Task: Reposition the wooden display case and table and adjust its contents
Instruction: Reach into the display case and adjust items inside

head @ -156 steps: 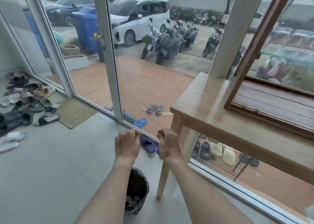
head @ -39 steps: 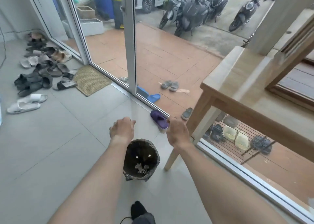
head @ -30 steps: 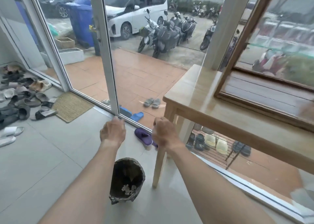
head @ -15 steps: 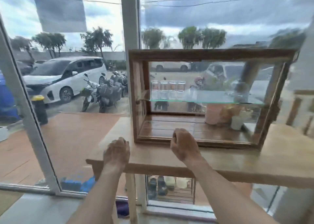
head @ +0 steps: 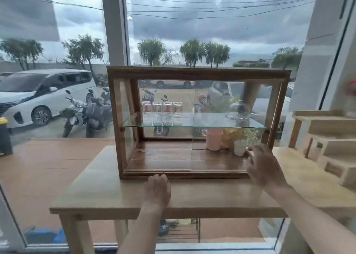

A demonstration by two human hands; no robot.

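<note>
A pale wooden table (head: 115, 194) stands against the window, and on it sits the wooden display case (head: 198, 73), its long axis running left to right across the view and its open front facing the person. A glass shelf (head: 210, 123) spans the case at mid height, with a row of four clear jars (head: 161, 113) on its left part and a glass dome (head: 238, 109) toward its right. Below the shelf, in the right rear part of the case floor, stand a pink mug (head: 214, 139), something yellowish behind it that I cannot make out, and a small white pot with a plant (head: 240, 147). The right hand (head: 264, 169) is at the case's lower right front, fingers spread and loosely curled, holding nothing; its fingertips (head: 250, 149) lie just beside the white pot, which stands just ahead and to the left of them, and whether they touch it is hard to tell through the blur. The left hand (head: 157, 190) rests palm down on the tabletop, fingers together and empty, its tips at the case's front base rail left of centre. The right hand is clearly the nearer to the contents, so the likely next move is a short reach forward and left to shift the pot, with the left hand steadying the case.
</note>
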